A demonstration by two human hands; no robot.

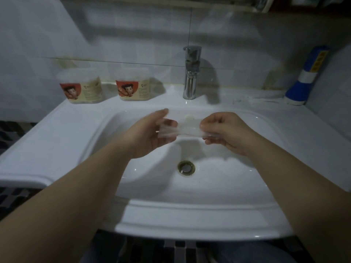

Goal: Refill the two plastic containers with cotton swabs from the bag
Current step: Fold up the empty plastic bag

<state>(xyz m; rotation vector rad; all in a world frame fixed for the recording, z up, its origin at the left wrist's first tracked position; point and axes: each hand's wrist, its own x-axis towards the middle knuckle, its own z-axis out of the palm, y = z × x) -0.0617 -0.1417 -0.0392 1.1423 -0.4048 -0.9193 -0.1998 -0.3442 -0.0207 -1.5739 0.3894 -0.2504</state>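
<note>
Here both hands, left hand [152, 130] and right hand [224, 130], are gripping the clear bag [187, 130] over the sink [209, 186]; two containers [81, 86] [133, 85] with unreadable cartoon labels are standing far left.

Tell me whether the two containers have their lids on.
Both look lidded: the left container and right container each show a pale cap on top, though blur keeps this uncertain.
</note>
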